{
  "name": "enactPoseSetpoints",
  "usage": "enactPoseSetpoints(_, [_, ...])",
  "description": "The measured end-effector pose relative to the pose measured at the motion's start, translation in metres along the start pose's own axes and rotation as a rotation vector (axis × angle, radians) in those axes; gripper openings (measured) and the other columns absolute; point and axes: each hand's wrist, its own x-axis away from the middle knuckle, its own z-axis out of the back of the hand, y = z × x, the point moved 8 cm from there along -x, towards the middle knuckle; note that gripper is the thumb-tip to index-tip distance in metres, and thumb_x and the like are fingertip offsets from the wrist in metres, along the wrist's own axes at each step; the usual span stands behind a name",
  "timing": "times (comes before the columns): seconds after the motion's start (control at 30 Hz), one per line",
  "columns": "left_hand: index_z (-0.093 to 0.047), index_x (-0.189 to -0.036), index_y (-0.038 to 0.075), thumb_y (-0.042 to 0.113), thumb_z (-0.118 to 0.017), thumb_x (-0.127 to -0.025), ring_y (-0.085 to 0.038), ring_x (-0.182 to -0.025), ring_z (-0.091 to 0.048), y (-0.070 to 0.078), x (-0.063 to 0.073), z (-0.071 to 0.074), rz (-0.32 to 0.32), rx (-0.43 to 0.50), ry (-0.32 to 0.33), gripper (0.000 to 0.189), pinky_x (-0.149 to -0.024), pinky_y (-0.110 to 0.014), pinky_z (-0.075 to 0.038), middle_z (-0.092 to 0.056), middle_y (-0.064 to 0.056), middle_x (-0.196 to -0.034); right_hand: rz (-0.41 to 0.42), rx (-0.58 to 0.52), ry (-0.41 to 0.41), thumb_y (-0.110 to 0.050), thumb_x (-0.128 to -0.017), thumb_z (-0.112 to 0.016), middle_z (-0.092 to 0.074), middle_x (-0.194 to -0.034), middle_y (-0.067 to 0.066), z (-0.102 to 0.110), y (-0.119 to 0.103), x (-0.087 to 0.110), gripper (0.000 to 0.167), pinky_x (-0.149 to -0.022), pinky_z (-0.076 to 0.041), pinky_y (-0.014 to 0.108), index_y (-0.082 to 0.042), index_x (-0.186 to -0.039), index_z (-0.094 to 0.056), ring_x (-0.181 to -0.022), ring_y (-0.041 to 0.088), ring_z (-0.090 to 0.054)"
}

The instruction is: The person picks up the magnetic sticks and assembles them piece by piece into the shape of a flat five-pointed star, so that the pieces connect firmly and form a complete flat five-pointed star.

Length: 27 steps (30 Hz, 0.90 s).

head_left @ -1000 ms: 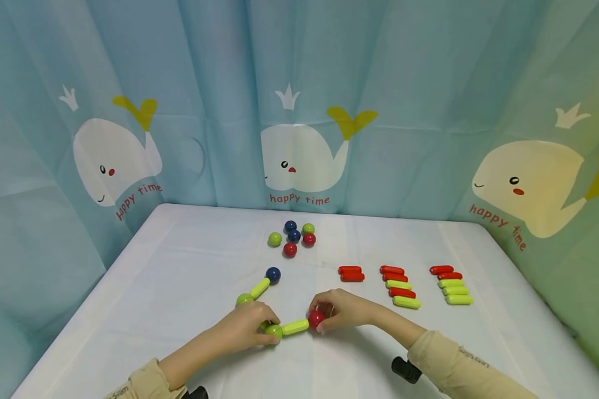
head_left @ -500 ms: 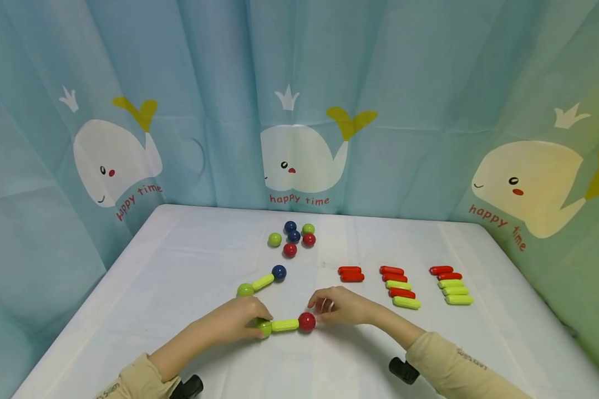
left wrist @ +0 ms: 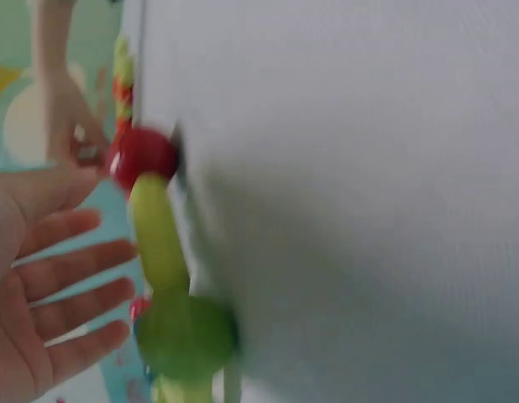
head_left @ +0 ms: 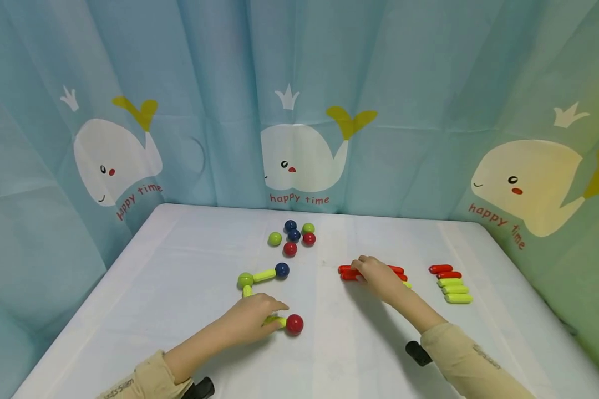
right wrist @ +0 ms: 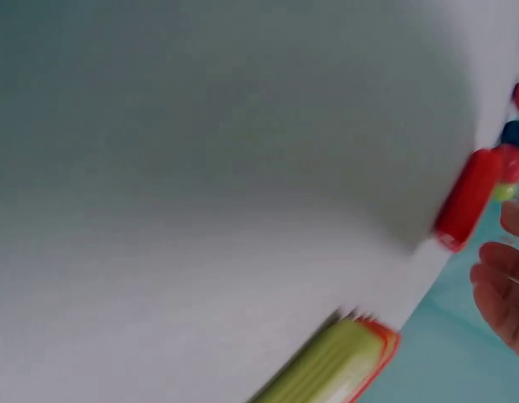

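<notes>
My left hand [head_left: 252, 320] is over a chain of balls and rods on the table, hiding one green ball in the head view. In the left wrist view its fingers [left wrist: 79, 267] are spread, beside that green ball [left wrist: 188, 337] and a yellow-green rod [left wrist: 161, 239]. A red ball [head_left: 294, 325] ends the chain on the near side; past another green ball [head_left: 245, 280], a dark blue ball [head_left: 282, 270] ends it farther back. My right hand [head_left: 379, 280] is at two red rods [head_left: 346, 270], its fingertips overlapping their right ends, fingers loosely bent and gripping nothing.
Several loose balls [head_left: 290, 249] in blue, green and red lie at the back of the white table [head_left: 194, 244]. A column of red and yellow-green rods [head_left: 451, 289] lies at right; another is partly behind my right hand. A blue curtain [head_left: 219, 83] hangs behind.
My right hand has left the red ball and moved right and back to the red rods. The chain has shifted and turned; its red ball moved left. My left hand has loosened from the green ball.
</notes>
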Motion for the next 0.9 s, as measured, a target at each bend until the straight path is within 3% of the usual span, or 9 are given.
enactPoseSetpoints(0.13, [-0.06,-0.125,0.011,0.031,-0.068,-0.086,-0.012,-0.091,-0.062,0.011,-0.01,-0.014,0.055,-0.023,-0.05,0.045,-0.076,-0.027,-0.051,-0.069,-0.001,-0.105,0.019,0.103,-0.022,-0.001,-0.075,-0.075,-0.061,-0.077,0.008,-0.008,0.007,0.0,0.015,-0.066,-0.053,0.032,-0.002,-0.086,-0.065,-0.07,0.021,-0.057])
enactPoseSetpoints(0.2, [-0.061,-0.122,0.011,0.034,-0.069,-0.084,-0.009,-0.083,-0.06,0.013,-0.013,-0.019,0.079,-0.044,-0.065,0.045,-0.069,-0.024,-0.049,-0.069,0.0,-0.098,0.017,0.1,-0.054,-0.003,-0.075,-0.076,-0.06,-0.076,0.007,-0.015,0.008,-0.001,0.014,-0.064,-0.052,0.03,-0.004,-0.084,-0.065,-0.068,0.02,-0.056])
enactPoseSetpoints(0.37, [-0.067,-0.101,0.008,0.033,-0.075,-0.079,-0.007,-0.07,-0.055,0.011,-0.014,-0.022,0.142,-0.07,-0.021,0.034,-0.062,-0.022,-0.046,-0.066,0.001,-0.082,0.02,-0.005,-0.127,-0.006,-0.076,-0.076,-0.06,-0.073,0.003,-0.025,0.002,-0.003,0.014,-0.061,-0.048,0.022,-0.007,-0.081,-0.063,-0.066,0.013,-0.053])
enactPoseSetpoints(0.57, [-0.068,-0.101,0.005,0.032,-0.074,-0.079,-0.008,-0.07,-0.056,0.01,-0.017,-0.024,0.207,-0.019,0.021,0.035,-0.064,-0.023,-0.048,-0.068,-0.002,-0.083,0.125,-0.131,-0.144,-0.005,-0.077,-0.075,-0.063,-0.075,0.001,-0.021,-0.018,0.0,0.014,-0.063,-0.048,0.019,-0.005,-0.086,-0.065,-0.068,0.009,-0.053])
enactPoseSetpoints(0.9, [-0.069,-0.095,0.005,0.029,-0.075,-0.079,-0.004,-0.062,-0.048,0.012,-0.019,-0.022,0.166,0.005,0.085,0.03,-0.057,-0.018,-0.04,-0.06,0.001,-0.076,0.281,-0.31,-0.208,-0.005,-0.082,-0.07,-0.07,-0.091,0.001,-0.02,-0.071,-0.004,0.015,-0.077,-0.052,0.02,-0.007,-0.097,-0.069,-0.081,0.007,-0.06])
